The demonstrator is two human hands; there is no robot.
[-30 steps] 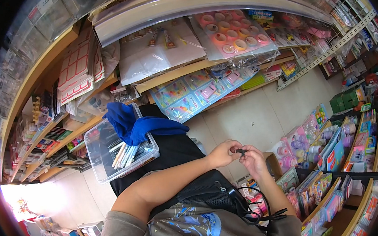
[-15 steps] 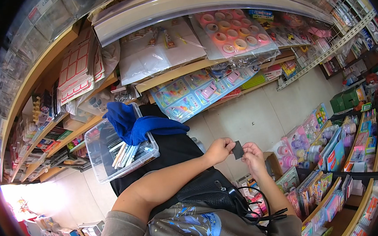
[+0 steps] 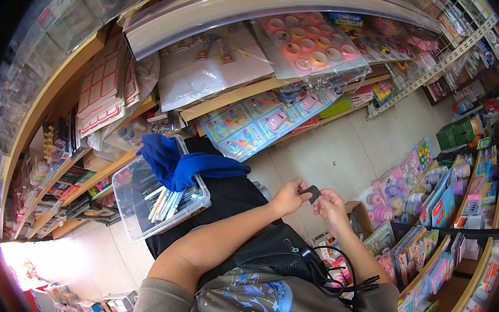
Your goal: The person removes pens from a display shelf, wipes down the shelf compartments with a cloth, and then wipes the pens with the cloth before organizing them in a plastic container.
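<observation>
While the left hand pinches a dark piece, the right hand curls at its edge

Nearest is a grey shirt with a blue print, and a black bag lies against it. Just beyond, the left hand has thumb and fingers closed on the small, flat dark piece, which sits between both hands. The right hand's fingers are loosely bent beside the piece; whether they grip it I cannot tell. Off to the left, a clear bin of pens rests on black fabric, with a blue cloth draped over its rim. Farther away, past pale floor tiles, a shelf bears pink and orange rolls under clear plastic.
</observation>
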